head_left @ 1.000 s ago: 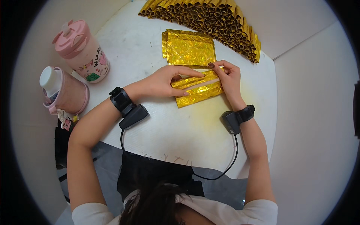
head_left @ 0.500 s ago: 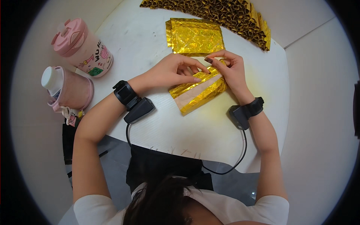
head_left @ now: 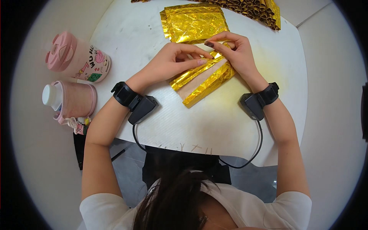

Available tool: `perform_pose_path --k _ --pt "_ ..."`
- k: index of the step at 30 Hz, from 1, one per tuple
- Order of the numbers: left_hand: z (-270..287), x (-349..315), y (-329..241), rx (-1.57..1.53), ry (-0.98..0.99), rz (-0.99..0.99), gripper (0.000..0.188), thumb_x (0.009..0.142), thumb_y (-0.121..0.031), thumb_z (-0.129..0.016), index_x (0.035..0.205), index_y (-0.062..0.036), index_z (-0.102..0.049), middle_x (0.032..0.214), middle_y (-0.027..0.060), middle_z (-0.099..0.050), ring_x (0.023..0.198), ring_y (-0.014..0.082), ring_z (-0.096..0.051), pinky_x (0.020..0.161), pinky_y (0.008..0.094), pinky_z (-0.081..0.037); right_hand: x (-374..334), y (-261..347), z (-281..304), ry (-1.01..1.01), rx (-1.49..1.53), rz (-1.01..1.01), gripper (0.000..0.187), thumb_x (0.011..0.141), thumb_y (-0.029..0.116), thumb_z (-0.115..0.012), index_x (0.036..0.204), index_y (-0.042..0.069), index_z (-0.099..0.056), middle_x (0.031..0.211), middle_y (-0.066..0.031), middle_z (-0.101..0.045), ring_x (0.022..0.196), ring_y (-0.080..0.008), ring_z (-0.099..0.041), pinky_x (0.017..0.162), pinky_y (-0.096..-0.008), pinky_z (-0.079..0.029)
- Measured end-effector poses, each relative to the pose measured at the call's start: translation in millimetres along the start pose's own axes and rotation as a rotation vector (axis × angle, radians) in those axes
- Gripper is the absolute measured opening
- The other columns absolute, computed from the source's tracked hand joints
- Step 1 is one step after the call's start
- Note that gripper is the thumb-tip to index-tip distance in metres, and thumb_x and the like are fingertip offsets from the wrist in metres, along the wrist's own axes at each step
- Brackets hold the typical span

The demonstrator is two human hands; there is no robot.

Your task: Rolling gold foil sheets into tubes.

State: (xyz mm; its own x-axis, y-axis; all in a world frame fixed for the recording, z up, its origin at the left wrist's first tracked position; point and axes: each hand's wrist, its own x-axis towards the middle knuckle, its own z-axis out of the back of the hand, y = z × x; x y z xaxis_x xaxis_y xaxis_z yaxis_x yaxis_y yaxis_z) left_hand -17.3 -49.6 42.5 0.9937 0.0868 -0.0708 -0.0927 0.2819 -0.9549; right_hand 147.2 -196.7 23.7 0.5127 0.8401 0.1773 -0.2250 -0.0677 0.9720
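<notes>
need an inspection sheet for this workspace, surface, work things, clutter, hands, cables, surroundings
Surface: white table, yellowish stain at right, marks along front edge.
Work things: gold sheet partly folded, pale strip showing; flat stack beyond; piled rolls at far edge, partly out of view.
Clutter: pink-lidded cup; pink holder with white-capped bottle, both left.
Hands: left hand and right hand, fingers on gold sheet; exact grip unclear.
Cables: two, black, one per wrist device.
Surroundings: pale walls, grey floor.
</notes>
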Motion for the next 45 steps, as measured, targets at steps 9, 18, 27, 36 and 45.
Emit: perform_pose_path --k 9,18,27,36,45 --pt "-3 -1 0 -0.071 -0.028 -0.041 0.023 0.089 -0.011 -0.063 0.111 -0.0035 -0.066 0.1 0.0027 -0.068 0.081 0.0057 -0.06 0.075 0.0212 -0.048 -2 4 -1 0.056 -0.052 -0.012 0.013 0.083 0.01 -0.067 0.092 0.003 -0.071 0.054 0.0119 -0.044 0.048 0.0029 -0.029 0.045 -0.0192 -0.018" --pt "-3 -2 -2 -0.097 -0.039 -0.029 0.023 0.087 -0.01 -0.065 0.109 -0.0019 -0.066 0.098 0.0031 -0.068 0.079 0.006 -0.061 0.076 0.0215 -0.048 -3 10 -1 0.079 -0.07 -0.038 0.014 0.084 0.013 -0.066 0.093 0.004 -0.071 0.051 0.0116 -0.036 0.047 0.0015 -0.026 0.045 -0.0204 -0.018" --pt "-9 -1 -5 -0.16 -0.084 -0.065 0.022 0.085 -0.01 -0.067 0.105 0.0003 -0.068 0.092 0.0031 -0.069 0.072 0.0049 -0.062 0.065 0.0193 -0.048 -5 16 -13 0.155 -0.035 0.129 0.022 0.09 0.011 -0.055 0.106 0.001 -0.064 0.085 -0.0084 -0.069 0.072 -0.0083 -0.062 0.062 -0.0221 -0.047" --pt "-15 2 -1 -0.216 -0.205 -0.042 0.016 0.085 -0.004 -0.067 0.099 0.0044 -0.066 0.093 0.006 -0.069 0.08 0.0093 -0.065 0.075 0.0203 -0.051 -7 6 -27 0.073 -0.217 0.175 0.027 0.096 0.023 -0.045 0.11 0.007 -0.062 0.078 -0.01 -0.067 0.071 -0.0141 -0.063 0.063 -0.029 -0.047" --pt "-11 3 6 -0.395 -0.495 -0.077 0.031 0.09 -0.003 -0.059 0.12 -0.0059 -0.052 0.1 0.0017 -0.061 0.082 0.0068 -0.062 0.072 0.0204 -0.051 -13 23 -23 -0.095 -0.081 0.008 0.024 0.092 0.023 -0.055 0.111 0.008 -0.056 0.055 -0.0008 -0.054 0.05 -0.005 -0.044 0.048 -0.0239 -0.033"
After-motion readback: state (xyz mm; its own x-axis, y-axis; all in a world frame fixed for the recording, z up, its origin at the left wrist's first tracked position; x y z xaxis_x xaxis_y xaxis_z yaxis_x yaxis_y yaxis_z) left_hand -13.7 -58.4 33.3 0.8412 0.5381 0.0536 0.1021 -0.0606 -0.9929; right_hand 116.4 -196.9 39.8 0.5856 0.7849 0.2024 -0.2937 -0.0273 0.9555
